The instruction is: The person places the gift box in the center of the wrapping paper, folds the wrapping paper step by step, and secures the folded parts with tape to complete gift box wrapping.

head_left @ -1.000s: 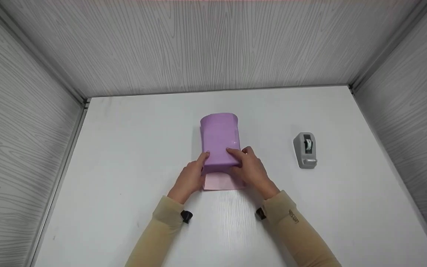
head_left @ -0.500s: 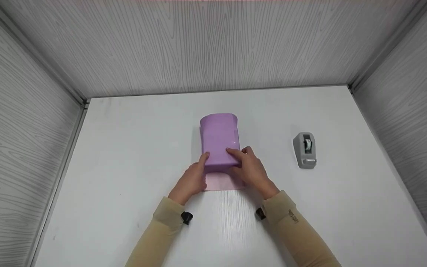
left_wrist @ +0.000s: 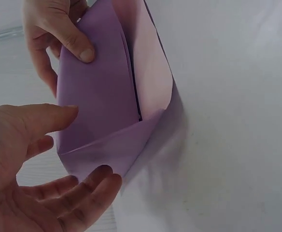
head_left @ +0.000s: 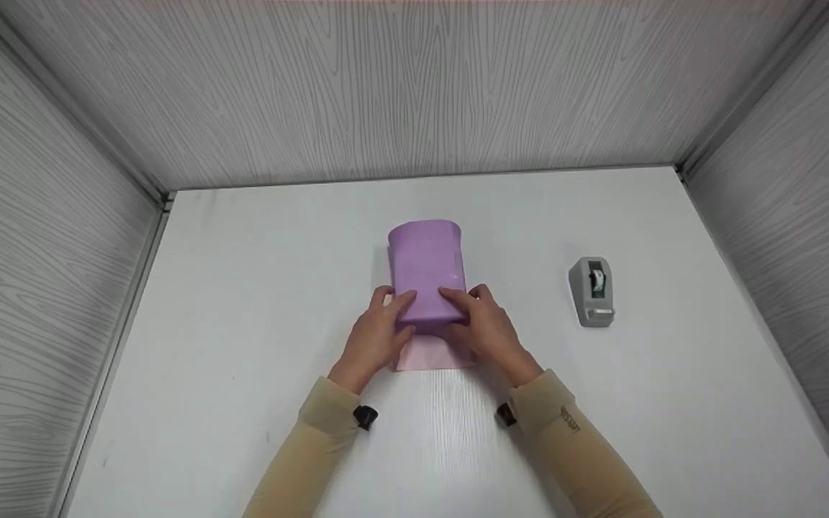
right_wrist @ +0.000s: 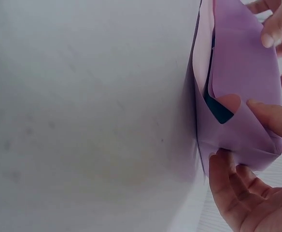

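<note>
A box-like bundle in purple wrapping paper (head_left: 425,266) lies at the middle of the table. Its near end is partly folded, and a pale pink inner side (left_wrist: 153,63) shows. Inside the gap, in the right wrist view, something dark teal (right_wrist: 218,111) shows; its kind is hidden. My left hand (head_left: 375,334) grips the near left corner, with fingertips on the top face and at the end fold. At the near right corner my right hand (head_left: 490,331) holds the paper, one fingertip pressing on top and the others curled at the end. A pink flap (head_left: 430,354) lies flat toward me.
A grey tape dispenser (head_left: 593,291) with a roll in it stands to the right of the bundle. The white table (head_left: 256,288) is bounded by grey wood-grain panels (head_left: 400,93) at the back and on both sides.
My left hand has shifted slightly to the right and turned; its fingertips now reach farther over the top and the near end. The right hand, the bundle and the tape dispenser stay nearly still.
</note>
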The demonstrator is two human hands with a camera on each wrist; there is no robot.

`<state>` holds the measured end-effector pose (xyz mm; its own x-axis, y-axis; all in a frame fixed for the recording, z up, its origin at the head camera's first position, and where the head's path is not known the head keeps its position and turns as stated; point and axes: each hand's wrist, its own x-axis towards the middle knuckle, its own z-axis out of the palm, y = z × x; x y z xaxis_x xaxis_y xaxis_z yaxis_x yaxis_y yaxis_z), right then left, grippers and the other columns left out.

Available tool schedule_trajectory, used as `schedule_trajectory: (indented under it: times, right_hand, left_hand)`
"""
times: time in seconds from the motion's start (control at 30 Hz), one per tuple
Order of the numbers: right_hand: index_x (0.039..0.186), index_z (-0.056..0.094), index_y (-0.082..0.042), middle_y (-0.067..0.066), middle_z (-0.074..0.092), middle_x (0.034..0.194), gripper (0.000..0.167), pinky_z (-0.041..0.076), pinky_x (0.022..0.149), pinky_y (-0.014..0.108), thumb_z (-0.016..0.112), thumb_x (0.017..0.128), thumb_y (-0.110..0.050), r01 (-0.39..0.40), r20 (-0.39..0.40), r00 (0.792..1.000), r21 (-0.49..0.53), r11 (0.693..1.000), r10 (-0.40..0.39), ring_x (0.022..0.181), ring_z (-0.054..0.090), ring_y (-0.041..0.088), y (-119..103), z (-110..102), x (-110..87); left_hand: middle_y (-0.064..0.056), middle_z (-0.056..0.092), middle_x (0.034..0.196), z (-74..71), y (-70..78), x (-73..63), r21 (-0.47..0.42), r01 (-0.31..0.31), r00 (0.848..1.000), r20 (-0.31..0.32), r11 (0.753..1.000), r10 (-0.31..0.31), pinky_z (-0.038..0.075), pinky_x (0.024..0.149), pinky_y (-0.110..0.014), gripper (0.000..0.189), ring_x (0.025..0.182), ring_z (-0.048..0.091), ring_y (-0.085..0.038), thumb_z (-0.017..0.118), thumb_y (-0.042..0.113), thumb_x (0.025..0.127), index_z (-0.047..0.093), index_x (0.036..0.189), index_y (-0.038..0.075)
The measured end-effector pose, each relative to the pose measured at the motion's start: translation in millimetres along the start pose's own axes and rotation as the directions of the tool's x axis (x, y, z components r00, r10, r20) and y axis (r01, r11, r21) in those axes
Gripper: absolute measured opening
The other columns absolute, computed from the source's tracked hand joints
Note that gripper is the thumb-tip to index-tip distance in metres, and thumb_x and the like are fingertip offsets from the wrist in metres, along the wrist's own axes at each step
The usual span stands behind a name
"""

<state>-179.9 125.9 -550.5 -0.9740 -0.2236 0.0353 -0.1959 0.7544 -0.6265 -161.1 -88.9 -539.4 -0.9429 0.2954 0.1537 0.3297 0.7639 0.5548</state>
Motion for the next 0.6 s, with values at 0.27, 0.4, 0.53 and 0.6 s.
schedule_trajectory:
  times: [0.27, 0.4, 0.53, 0.6]
  right_hand:
    - [0.141, 0.056, -0.027, 0.009, 0.048, 0.109, 0.06, 0.048, 0.074, 0.039, 0.078, 0.085, -0.019, 0.025, 0.03, 0.999, 0.025, 0.999, -0.026, 0.084, 0.055, 0.025, 3.1, -2.6, -0.8]
    - [0.148, 0.046, -0.022, 0.011, 0.054, 0.112, 0.07, 0.053, 0.077, 0.039, 0.073, 0.085, -0.005, 0.019, 0.044, 0.999, 0.162, 0.987, -0.027, 0.089, 0.062, 0.023, 9.4, -8.1, -4.0]
    - [0.144, 0.045, -0.012, 0.011, 0.062, 0.106, 0.063, 0.054, 0.078, 0.04, 0.071, 0.087, -0.006, -0.052, 0.053, 0.998, 0.281, 0.958, 0.038, 0.088, 0.067, 0.024, 17.0, -11.8, -9.7]
    - [0.132, 0.052, -0.007, 0.009, 0.065, 0.1, 0.047, 0.055, 0.072, 0.038, 0.07, 0.089, -0.011, -0.109, 0.069, 0.993, 0.284, 0.952, 0.093, 0.082, 0.067, 0.022, 18.7, -11.8, -12.5]
  left_hand:
    - [-0.01, 0.045, 0.148, 3.9, 2.4, 7.7, 0.067, -0.026, 1.0, 0.017, 0.997, 0.025, 0.05, 0.09, -0.048, 0.044, 0.117, 0.059, -0.036, 0.074, 0.015, 0.088, 0.065, 0.131, 0.012]
    - [-0.01, 0.048, 0.147, 3.6, 3.3, 9.8, 0.085, -0.021, 1.0, 0.024, 0.996, 0.019, 0.05, 0.09, -0.049, 0.044, 0.116, 0.059, -0.037, 0.074, 0.016, 0.088, 0.065, 0.13, 0.013]
    - [-0.009, 0.047, 0.147, 2.9, 4.6, 11.4, 0.096, -0.009, 0.999, 0.037, 0.995, 0.005, 0.05, 0.092, -0.049, 0.043, 0.118, 0.058, -0.036, 0.074, 0.018, 0.088, 0.065, 0.131, 0.014]
    - [-0.01, 0.048, 0.146, 2.3, 5.4, 11.7, 0.095, -0.006, 0.999, 0.039, 0.995, 0.003, 0.05, 0.091, -0.049, 0.043, 0.118, 0.058, -0.036, 0.074, 0.017, 0.088, 0.065, 0.13, 0.014]
